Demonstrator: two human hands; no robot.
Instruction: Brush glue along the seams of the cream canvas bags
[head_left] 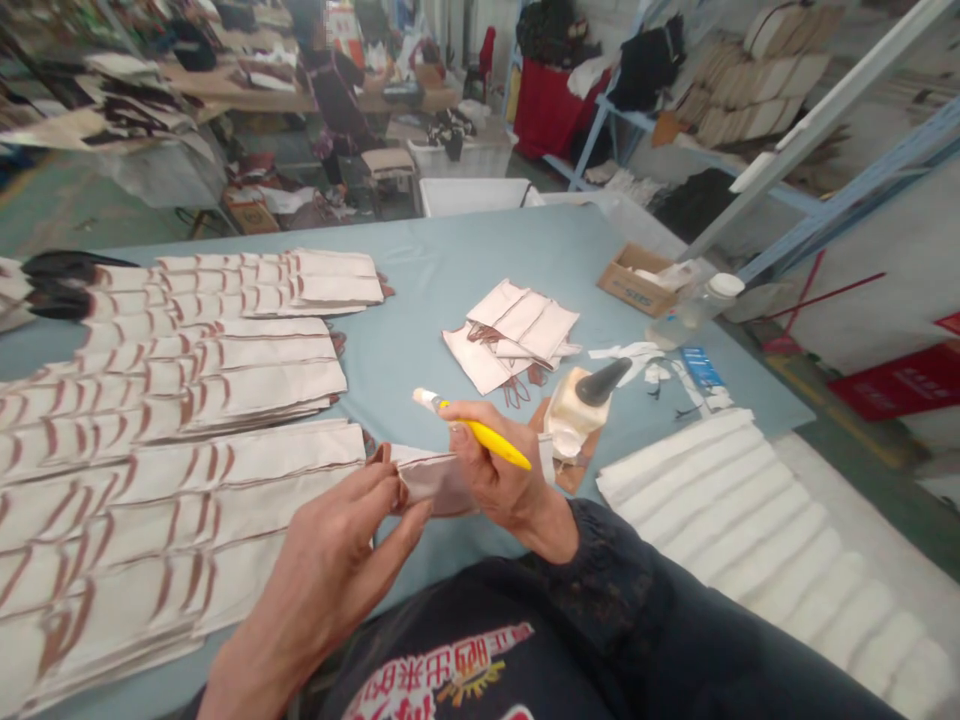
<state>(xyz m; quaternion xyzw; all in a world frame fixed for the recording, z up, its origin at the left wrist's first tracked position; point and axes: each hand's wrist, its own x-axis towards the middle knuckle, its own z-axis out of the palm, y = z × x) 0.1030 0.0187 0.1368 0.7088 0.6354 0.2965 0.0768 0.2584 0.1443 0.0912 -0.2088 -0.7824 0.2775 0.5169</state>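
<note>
My left hand (349,545) is closed on the left end of a pale fabric piece (435,483) with brown edging, held above the table. My right hand (502,475) grips a yellow-handled brush (487,438), whose pale bristles point to the left. Fingers of the right hand also overlap the right end of the fabric piece; whether they grip it I cannot tell. Just beyond the right hand stands a cream glue bottle (574,405) with a dark cone-shaped nozzle. A small pile of cream fabric pieces (517,330) with brown ties lies farther back.
Rows of stacked cream fabric pieces (262,370) cover the left of the blue-green table (405,300). White folded strips (720,500) lie at right. A cardboard box (637,280) and a clear jar (690,310) stand at the right edge. A person (334,100) is in the background.
</note>
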